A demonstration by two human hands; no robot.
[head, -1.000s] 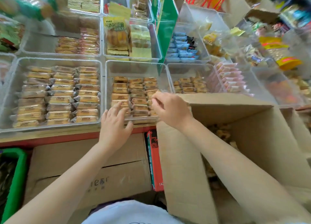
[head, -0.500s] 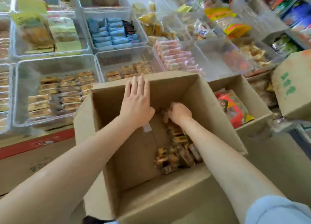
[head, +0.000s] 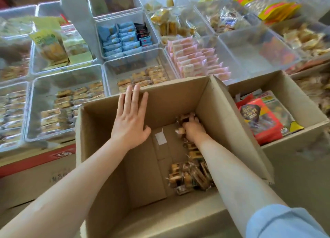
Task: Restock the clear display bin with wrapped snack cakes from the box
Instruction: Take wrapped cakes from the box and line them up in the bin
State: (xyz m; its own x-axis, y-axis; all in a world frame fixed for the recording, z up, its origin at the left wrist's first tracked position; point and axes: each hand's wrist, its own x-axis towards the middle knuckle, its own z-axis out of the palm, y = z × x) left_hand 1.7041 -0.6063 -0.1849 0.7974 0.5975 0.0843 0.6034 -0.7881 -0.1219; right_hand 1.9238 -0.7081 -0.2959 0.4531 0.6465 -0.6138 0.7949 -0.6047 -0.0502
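An open cardboard box (head: 100,148) fills the middle of the view. Wrapped snack cakes (head: 189,177) lie piled along its right inner side. My right hand (head: 193,129) is deep in the box at the far right corner, fingers curled round a few wrapped cakes. My left hand (head: 131,118) hovers flat over the box's far wall, fingers straight and together, holding nothing. The clear display bin (head: 35,98) with rows of the same brown cakes stands just left of the box.
A second clear bin (head: 110,76) with a few cakes sits behind the box. Bins of pink packets (head: 196,60) and blue packets (head: 121,37) lie farther back. An open carton with red snack bags (head: 264,119) stands at the right. A flat carton (head: 32,180) lies lower left.
A second ago both hands were at the display bin. They have moved to the box: the right hand reached down inside and now grips cakes, the left hand spread flat over the far wall.
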